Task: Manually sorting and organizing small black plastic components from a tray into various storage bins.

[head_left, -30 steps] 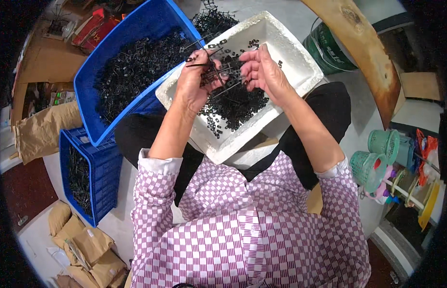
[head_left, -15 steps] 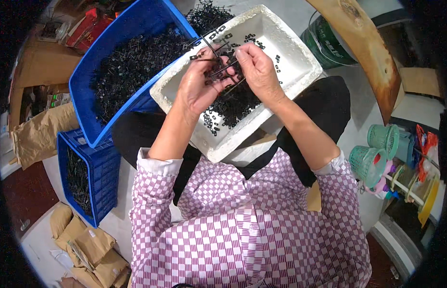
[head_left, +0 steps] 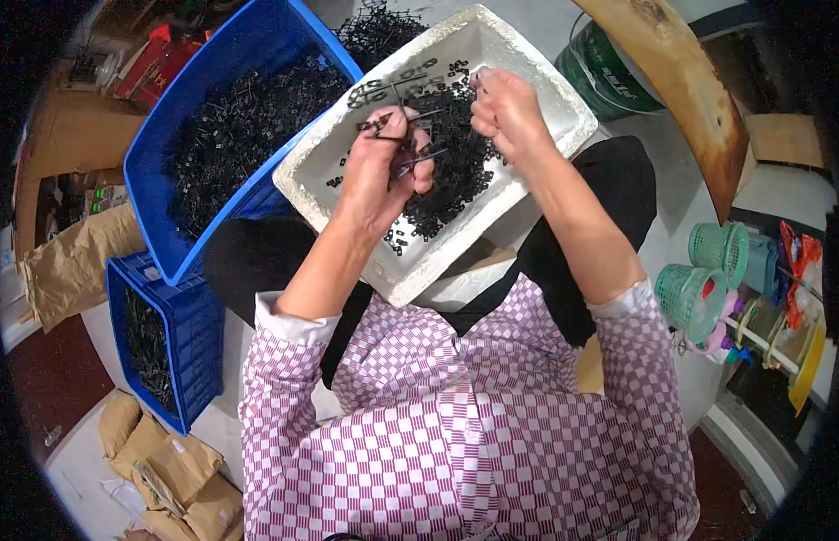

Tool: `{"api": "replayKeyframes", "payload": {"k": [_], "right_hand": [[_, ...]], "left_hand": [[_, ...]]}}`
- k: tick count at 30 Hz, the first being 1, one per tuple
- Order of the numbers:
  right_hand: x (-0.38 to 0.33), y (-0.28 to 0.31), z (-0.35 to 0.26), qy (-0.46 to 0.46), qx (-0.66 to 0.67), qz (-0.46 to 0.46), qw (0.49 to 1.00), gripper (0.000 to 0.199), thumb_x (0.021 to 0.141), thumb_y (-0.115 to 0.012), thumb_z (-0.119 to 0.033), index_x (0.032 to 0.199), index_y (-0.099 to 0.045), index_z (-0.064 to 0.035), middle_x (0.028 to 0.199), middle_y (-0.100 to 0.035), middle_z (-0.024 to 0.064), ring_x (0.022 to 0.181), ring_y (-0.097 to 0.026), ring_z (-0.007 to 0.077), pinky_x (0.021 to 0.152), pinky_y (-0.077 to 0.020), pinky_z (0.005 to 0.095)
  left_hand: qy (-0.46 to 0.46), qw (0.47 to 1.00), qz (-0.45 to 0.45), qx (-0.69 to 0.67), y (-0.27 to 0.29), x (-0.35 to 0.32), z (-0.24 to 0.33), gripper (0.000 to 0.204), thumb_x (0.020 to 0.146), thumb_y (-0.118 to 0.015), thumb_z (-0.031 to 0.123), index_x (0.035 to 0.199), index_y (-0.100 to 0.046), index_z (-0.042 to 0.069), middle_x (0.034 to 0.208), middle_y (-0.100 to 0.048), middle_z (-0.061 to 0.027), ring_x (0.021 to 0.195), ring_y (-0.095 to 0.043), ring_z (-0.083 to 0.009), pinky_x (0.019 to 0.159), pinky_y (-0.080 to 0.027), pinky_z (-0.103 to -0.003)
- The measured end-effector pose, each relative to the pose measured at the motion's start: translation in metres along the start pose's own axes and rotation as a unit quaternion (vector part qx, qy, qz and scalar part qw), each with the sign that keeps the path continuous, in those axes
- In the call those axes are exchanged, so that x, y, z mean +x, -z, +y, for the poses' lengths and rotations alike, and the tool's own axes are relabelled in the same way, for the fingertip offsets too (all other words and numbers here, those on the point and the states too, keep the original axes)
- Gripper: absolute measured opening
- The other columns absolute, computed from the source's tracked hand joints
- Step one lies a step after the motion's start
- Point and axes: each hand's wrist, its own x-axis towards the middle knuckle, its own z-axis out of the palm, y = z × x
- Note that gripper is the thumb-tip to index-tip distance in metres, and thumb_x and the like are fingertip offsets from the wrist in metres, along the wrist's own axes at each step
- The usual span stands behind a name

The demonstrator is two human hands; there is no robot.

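My left hand (head_left: 383, 171) is closed around a branching black plastic sprue (head_left: 394, 88), whose thin arms stick out past the fingers with small tabs at the far ends. Up and to its right, my right hand (head_left: 511, 113) has its fingers curled in and pinched; whatever is between them, if anything, is too small to make out. Both hands are over a white foam box (head_left: 562, 108) lying across my lap. A heap of small black plastic pieces (head_left: 451, 194) covers much of the box's floor.
On the left stands a large blue bin (head_left: 147, 185) full of black sprues, with a smaller blue crate (head_left: 198, 334) below it. More sprues (head_left: 379, 34) lie behind. A green bucket (head_left: 609, 72), a wooden slab (head_left: 694, 81) and green baskets (head_left: 690, 302) are on the right. Brown paper packages (head_left: 189, 469) sit lower left.
My right hand has pulled away from the left, up and to the right, with its fingers curling in. The sprue in my left hand has turned, and the hands no longer meet.
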Motion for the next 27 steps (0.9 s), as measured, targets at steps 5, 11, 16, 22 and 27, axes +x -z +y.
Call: {"api": "replayKeyframes", "payload": {"k": [5, 11, 16, 22, 27], "right_hand": [[-0.024, -0.024, -0.003, -0.075, 0.076, -0.063, 0.992, 0.031, 0.091, -0.044, -0.037, 0.093, -0.051, -0.0069, 0.062, -0.043, -0.0029, 0.049, -0.037, 0.0061, 0.043, -0.0312, 0.0203], [-0.024, -0.038, 0.007, 0.037, -0.012, -0.018, 0.999, 0.035, 0.091, -0.044, -0.039, 0.091, -0.053, -0.0058, 0.065, -0.045, -0.0025, 0.056, -0.042, 0.0064, 0.051, -0.0349, 0.0190], [-0.017, -0.039, 0.011, 0.196, -0.152, 0.046, 0.968, 0.028, 0.091, -0.047, -0.032, 0.085, -0.054, -0.0056, 0.063, -0.043, -0.0027, 0.055, -0.041, 0.0060, 0.050, -0.0341, 0.0187], [-0.005, -0.012, -0.014, 0.119, -0.063, 0.047, 0.990, 0.019, 0.090, -0.049, -0.023, 0.087, -0.053, -0.0046, 0.061, -0.040, -0.0033, 0.048, -0.035, 0.0053, 0.041, -0.0294, 0.0212], [0.000, 0.010, -0.020, 0.053, 0.070, 0.025, 0.996, 0.018, 0.091, -0.047, -0.021, 0.093, -0.050, -0.0037, 0.061, -0.038, -0.0042, 0.045, -0.030, 0.0051, 0.038, -0.0248, 0.0198]], "left_hand": [[-0.001, 0.999, 0.039, 0.028, 0.003, -0.003, -0.002, 0.023, 0.090, -0.048, 0.029, 0.100, -0.045, 0.009, 0.073, -0.052, -0.0047, 0.054, -0.053, -0.0163, 0.045, -0.043, -0.029], [0.014, 0.997, 0.036, 0.067, -0.009, -0.001, -0.016, 0.022, 0.090, -0.048, 0.029, 0.098, -0.045, 0.009, 0.070, -0.052, -0.0042, 0.052, -0.053, -0.0154, 0.044, -0.043, -0.026], [0.021, 0.995, 0.036, 0.092, -0.015, 0.000, -0.021, 0.019, 0.090, -0.048, 0.027, 0.094, -0.045, 0.008, 0.068, -0.052, -0.0043, 0.050, -0.053, -0.0149, 0.042, -0.043, -0.025], [0.038, 0.992, 0.004, 0.124, -0.008, -0.001, -0.006, 0.017, 0.090, -0.049, 0.023, 0.091, -0.046, 0.007, 0.066, -0.052, -0.0050, 0.048, -0.052, -0.0152, 0.039, -0.042, -0.026], [0.038, 0.991, 0.022, 0.127, 0.001, -0.005, 0.000, 0.015, 0.090, -0.049, 0.022, 0.090, -0.046, 0.006, 0.064, -0.052, -0.0055, 0.046, -0.051, -0.0159, 0.038, -0.042, -0.026]]}}
